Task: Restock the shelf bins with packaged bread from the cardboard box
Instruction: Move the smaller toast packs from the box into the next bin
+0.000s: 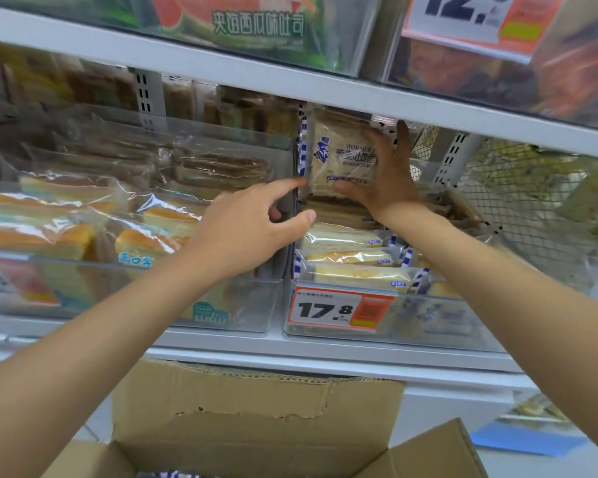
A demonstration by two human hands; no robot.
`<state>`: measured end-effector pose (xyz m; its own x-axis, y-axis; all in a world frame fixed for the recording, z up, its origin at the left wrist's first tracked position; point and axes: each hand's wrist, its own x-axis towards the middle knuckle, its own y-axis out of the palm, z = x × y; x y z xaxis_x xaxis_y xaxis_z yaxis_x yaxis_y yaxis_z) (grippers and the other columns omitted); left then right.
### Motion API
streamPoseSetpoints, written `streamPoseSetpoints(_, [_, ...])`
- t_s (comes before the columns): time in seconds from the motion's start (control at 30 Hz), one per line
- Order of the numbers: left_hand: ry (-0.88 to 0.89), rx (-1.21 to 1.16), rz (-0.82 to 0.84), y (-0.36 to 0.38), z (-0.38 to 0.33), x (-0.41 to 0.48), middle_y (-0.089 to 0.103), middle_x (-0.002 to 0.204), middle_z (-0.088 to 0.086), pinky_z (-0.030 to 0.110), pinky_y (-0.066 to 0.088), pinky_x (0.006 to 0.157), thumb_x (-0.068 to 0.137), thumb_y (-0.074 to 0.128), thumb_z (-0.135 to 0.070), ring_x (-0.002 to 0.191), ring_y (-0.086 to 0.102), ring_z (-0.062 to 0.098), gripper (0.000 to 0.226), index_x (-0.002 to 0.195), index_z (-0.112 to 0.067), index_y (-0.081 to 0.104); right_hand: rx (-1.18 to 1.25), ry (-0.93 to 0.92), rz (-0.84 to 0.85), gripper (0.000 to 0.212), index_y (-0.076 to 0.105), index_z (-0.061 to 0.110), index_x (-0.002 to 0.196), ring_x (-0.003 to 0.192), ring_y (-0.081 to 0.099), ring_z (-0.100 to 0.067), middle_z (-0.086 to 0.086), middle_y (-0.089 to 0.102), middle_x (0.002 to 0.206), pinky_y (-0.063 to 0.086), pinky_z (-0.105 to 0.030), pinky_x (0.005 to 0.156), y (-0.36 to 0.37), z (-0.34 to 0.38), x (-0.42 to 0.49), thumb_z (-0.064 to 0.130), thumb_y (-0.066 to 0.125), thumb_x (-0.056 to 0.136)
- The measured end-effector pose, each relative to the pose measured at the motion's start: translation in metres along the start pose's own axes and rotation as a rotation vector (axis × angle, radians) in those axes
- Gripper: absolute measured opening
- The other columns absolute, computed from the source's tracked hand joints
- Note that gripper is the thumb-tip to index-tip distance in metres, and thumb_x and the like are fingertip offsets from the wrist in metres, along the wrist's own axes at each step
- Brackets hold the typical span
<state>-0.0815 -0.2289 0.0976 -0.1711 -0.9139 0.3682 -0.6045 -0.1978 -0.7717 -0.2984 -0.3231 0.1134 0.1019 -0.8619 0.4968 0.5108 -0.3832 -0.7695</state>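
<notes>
A packaged bread (339, 157) in a clear wrapper with blue print stands upright at the back of the right shelf bin (428, 336). My right hand (384, 174) grips that pack, thumb under its lower edge and fingers spread over its right side. My left hand (256, 225) is at the divider between the two bins, its forefinger touching the pack's lower left corner and the other fingers loosely curled. Several more packs (356, 267) lie stacked in the same bin. The open cardboard box (256, 419) sits below the shelf, with a striped wrapper just showing inside.
A left bin (221, 322) holds yellow cakes in clear wrappers. An orange price tag (339, 310) reading 17.8 hangs on the right bin's front. The upper shelf edge (290, 84) runs close above my hands. Wire mesh (515, 201) backs the shelf at right.
</notes>
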Motion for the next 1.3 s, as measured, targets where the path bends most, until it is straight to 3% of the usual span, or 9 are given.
streamPoseSetpoints(0.17, [0.005, 0.0, -0.003, 0.001, 0.001, 0.001, 0.062, 0.097, -0.013, 0.036, 0.046, 0.082, 0.09, 0.043, -0.065, 0.093, 0.059, 0.015, 0.057, 0.144, -0.047, 0.037, -0.467, -0.157, -0.066, 0.092, 0.018, 0.023, 0.153, 0.15, -0.003, -0.027, -0.005, 0.003, 0.163, -0.009, -0.052, 0.117, -0.001, -0.003, 0.002, 0.065, 0.058, 0.081])
streamPoseSetpoints(0.4, [0.007, -0.011, -0.01, 0.002, 0.004, 0.002, 0.062, 0.096, -0.014, 0.033, 0.046, 0.076, 0.089, 0.042, -0.067, 0.092, 0.059, 0.014, 0.058, 0.144, -0.048, 0.037, -0.393, -0.251, 0.013, 0.084, 0.017, 0.029, 0.153, 0.145, 0.016, -0.029, -0.008, 0.022, 0.156, 0.015, -0.048, 0.119, 0.0, -0.005, 0.01, 0.049, 0.064, 0.086])
streamPoseSetpoints(0.63, [0.023, 0.003, -0.005, 0.0, 0.001, 0.001, 0.063, 0.095, -0.012, 0.036, 0.047, 0.083, 0.089, 0.042, -0.067, 0.093, 0.059, 0.015, 0.059, 0.144, -0.046, 0.037, -0.507, -0.225, 0.137, 0.084, -0.004, 0.037, 0.153, 0.15, -0.014, -0.025, -0.001, -0.012, 0.163, -0.013, -0.053, 0.118, -0.009, -0.003, 0.004, 0.062, 0.046, 0.091])
streamPoseSetpoints(0.73, [0.045, 0.022, 0.0, 0.0, 0.0, -0.001, 0.063, 0.107, -0.008, 0.04, 0.048, 0.091, 0.089, 0.043, -0.067, 0.099, 0.057, 0.015, 0.062, 0.146, -0.042, 0.038, -0.501, -0.28, 0.153, 0.079, 0.001, 0.038, 0.154, 0.149, -0.015, -0.023, -0.002, -0.01, 0.163, -0.014, -0.048, 0.118, -0.014, 0.004, -0.005, 0.06, 0.045, 0.092])
streamPoseSetpoints(0.87, [0.106, 0.071, -0.097, -0.006, -0.007, -0.007, 0.062, 0.126, -0.001, 0.043, 0.046, 0.098, 0.086, 0.053, -0.065, 0.114, 0.055, 0.019, 0.065, 0.138, -0.027, 0.051, -0.307, -0.295, 0.114, 0.064, 0.033, 0.03, 0.15, 0.15, 0.009, -0.027, -0.005, 0.018, 0.162, 0.005, -0.042, 0.121, -0.021, 0.018, -0.034, 0.047, 0.057, 0.093])
streamPoseSetpoints(1.0, [0.147, 0.166, -0.25, -0.016, -0.026, -0.027, 0.064, 0.1, -0.006, 0.034, 0.046, 0.079, 0.083, 0.066, -0.052, 0.095, 0.056, 0.015, 0.035, 0.105, -0.026, 0.064, -0.231, -0.305, -0.005, 0.036, 0.063, 0.017, 0.123, 0.117, 0.051, -0.027, -0.007, 0.061, 0.123, 0.038, -0.042, 0.101, -0.032, 0.031, -0.074, 0.032, 0.063, 0.091])
streamPoseSetpoints(1.07, [0.101, 0.039, -0.243, -0.018, -0.034, -0.048, 0.06, 0.078, -0.009, 0.03, 0.042, 0.061, 0.083, 0.07, -0.041, 0.075, 0.054, 0.011, 0.018, 0.086, -0.025, 0.061, -0.153, -0.324, -0.049, 0.021, 0.068, 0.015, 0.107, 0.094, 0.057, -0.022, -0.003, 0.065, 0.099, 0.047, -0.04, 0.086, -0.038, 0.038, -0.098, 0.022, 0.065, 0.088])
streamPoseSetpoints(1.17, [0.015, -0.092, -0.093, -0.006, -0.034, -0.09, 0.057, 0.064, -0.007, 0.032, 0.04, 0.057, 0.084, 0.071, -0.031, 0.061, 0.051, 0.009, 0.015, 0.08, -0.021, 0.061, -0.046, -0.311, -0.042, 0.009, 0.067, 0.014, 0.092, 0.07, 0.049, -0.012, 0.007, 0.054, 0.077, 0.049, -0.037, 0.064, -0.04, 0.047, -0.141, 0.014, 0.063, 0.085])
streamPoseSetpoints(1.3, [-0.241, -0.181, 0.145, 0.027, -0.001, -0.153, 0.058, 0.067, -0.007, 0.032, 0.044, 0.061, 0.084, 0.072, -0.033, 0.063, 0.052, 0.012, 0.016, 0.081, -0.021, 0.062, 0.064, -0.209, 0.164, 0.009, 0.068, 0.015, 0.093, 0.069, 0.049, -0.008, 0.009, 0.056, 0.075, 0.05, -0.037, 0.067, -0.017, 0.049, -0.21, 0.011, 0.062, 0.086])
